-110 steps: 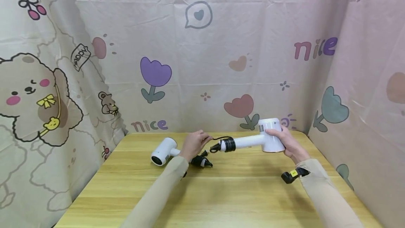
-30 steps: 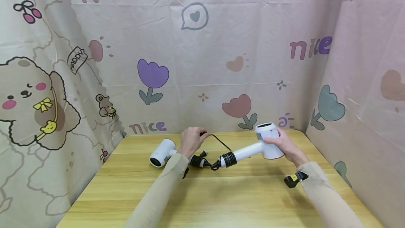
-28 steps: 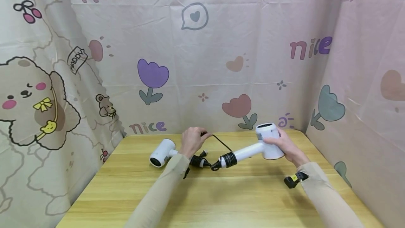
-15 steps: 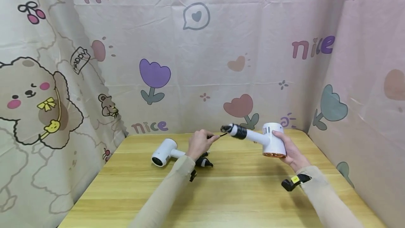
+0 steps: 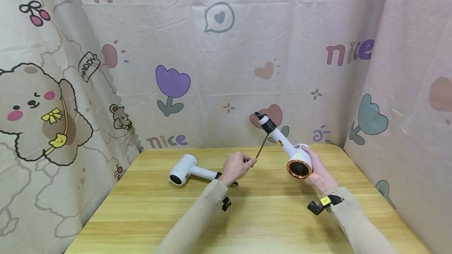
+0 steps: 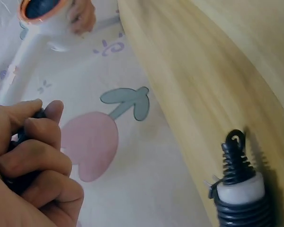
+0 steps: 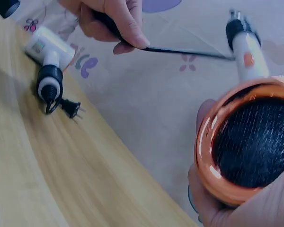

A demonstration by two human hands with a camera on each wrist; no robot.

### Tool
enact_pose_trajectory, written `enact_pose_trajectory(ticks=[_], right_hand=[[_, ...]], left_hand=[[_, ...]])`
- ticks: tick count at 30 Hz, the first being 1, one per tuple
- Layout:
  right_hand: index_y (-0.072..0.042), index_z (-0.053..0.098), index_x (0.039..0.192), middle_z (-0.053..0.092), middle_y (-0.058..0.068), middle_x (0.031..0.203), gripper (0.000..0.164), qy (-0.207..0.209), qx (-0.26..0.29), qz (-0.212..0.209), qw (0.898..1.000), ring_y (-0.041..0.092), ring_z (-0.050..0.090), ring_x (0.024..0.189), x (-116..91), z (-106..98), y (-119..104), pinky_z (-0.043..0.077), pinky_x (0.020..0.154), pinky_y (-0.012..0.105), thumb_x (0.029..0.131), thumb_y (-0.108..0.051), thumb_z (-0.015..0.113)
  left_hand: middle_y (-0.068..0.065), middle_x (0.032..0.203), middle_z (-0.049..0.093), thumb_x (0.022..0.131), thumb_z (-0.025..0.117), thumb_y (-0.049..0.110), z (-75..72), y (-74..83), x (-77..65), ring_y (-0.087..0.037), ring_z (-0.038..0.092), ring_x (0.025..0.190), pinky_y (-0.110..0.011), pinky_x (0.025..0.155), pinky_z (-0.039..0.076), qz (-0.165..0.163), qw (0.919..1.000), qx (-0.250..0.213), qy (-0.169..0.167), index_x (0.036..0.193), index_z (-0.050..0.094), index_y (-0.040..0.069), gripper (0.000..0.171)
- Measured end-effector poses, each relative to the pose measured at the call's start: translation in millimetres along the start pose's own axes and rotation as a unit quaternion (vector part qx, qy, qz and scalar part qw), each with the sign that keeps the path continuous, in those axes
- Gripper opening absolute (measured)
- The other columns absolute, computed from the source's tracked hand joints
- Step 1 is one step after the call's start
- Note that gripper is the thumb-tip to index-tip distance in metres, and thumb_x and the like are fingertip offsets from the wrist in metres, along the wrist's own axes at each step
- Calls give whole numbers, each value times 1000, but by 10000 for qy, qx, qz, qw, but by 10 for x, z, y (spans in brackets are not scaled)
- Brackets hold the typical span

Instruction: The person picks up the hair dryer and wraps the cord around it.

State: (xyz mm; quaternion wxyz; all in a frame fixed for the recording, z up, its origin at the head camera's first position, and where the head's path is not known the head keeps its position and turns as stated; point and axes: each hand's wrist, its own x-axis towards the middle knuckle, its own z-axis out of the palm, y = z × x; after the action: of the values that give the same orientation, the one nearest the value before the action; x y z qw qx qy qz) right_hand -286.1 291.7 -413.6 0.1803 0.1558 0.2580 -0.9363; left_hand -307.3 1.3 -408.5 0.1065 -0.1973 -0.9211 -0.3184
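Note:
My right hand (image 5: 319, 175) grips a white hair dryer (image 5: 287, 144) round its barrel. The dryer's handle tilts up to the left, and its copper-rimmed mesh end (image 7: 255, 142) faces the head camera. Black cord (image 5: 268, 125) is wound round the handle's far end. A taut stretch of that cord runs down to my left hand (image 5: 238, 167), whose curled fingers hold it; the cord's end is hidden in the fist. Below and behind the left hand, a second white hair dryer (image 5: 187, 166) lies on the table, its handle end partly covered by that hand.
The wooden table (image 5: 141, 207) reaches back to a printed curtain (image 5: 226, 58), which also hangs at both sides. The lying dryer's plug (image 7: 70, 108) rests beside its wrapped cord (image 6: 244, 213). Wrist cameras sit on both sleeves.
The held dryer's handle has swung from slanting down left to pointing up left, turning its copper end toward the head camera. My left hand has moved right and lower with the cord.

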Motion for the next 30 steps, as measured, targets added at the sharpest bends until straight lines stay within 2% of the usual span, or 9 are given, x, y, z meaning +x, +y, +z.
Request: enact_pose_trajectory(ticks=[4,7,10,12,14,17,19,24,30], right_hand=[[-21,27,130,49,0,112,62,445,-49,-215,9988,15,61,91,-1,39,-2,53,92,24,89,-42,69],[-23,22,136,45,-2,117,71,737,-441,-595,9945,13,60,93,-8,65,4,53,94,26,88,-40,71],[-20,20,145,48,-2,116,82,1148,-1329,-1356,9751,11,60,91,-9,98,33,54,91,27,86,-39,74],[-16,21,149,50,-1,114,90,1563,-2129,-1955,9445,9,61,87,5,121,63,56,86,26,84,-41,76],[-11,21,153,52,1,115,96,1957,-2936,-2494,9018,8,61,84,25,145,93,56,79,25,82,-44,78],[-12,25,153,51,6,124,97,2258,-3773,-3000,8466,11,60,87,52,170,127,56,73,25,80,-47,78],[-11,29,152,50,10,129,93,2289,-4205,-3265,8150,16,60,92,53,174,150,57,72,26,80,-46,78],[-12,34,148,51,17,130,87,2123,-4931,-3633,7615,28,58,103,11,164,239,58,73,33,80,-43,80],[-15,43,142,58,19,118,76,1605,-5516,-4178,7039,29,59,97,-8,201,329,57,72,36,79,-32,83]], left_hand=[[3,70,71,93,65,40,1,58,-47,-5,46,52,-21,45,33,227,9994,-227,151,82,80,19,27],[1,73,72,93,65,38,-9,88,-89,-3,43,49,-19,42,30,387,9980,-336,378,88,80,17,26],[2,73,72,94,64,35,-28,114,-130,-1,38,44,-17,41,28,579,9956,-364,643,94,80,16,25],[3,67,68,95,64,33,-46,133,-151,0,33,42,-16,40,25,715,9938,-353,776,94,80,15,25],[4,61,63,94,64,31,-61,151,-166,0,29,40,-16,39,21,814,9923,-372,851,92,80,14,23],[6,56,56,93,67,27,-94,162,-169,1,28,39,-15,38,20,891,9917,-471,793,88,79,12,20],[6,56,56,91,69,23,-117,154,-159,2,30,40,-15,38,22,915,9914,-525,779,86,78,11,16],[1,62,63,87,72,16,-176,119,-114,0,40,46,-14,41,33,978,9885,-633,961,84,77,8,10],[-8,76,73,86,74,11,-207,77,-44,-8,58,54,-17,48,47,1042,9781,-907,1558,88,76,3,9]])
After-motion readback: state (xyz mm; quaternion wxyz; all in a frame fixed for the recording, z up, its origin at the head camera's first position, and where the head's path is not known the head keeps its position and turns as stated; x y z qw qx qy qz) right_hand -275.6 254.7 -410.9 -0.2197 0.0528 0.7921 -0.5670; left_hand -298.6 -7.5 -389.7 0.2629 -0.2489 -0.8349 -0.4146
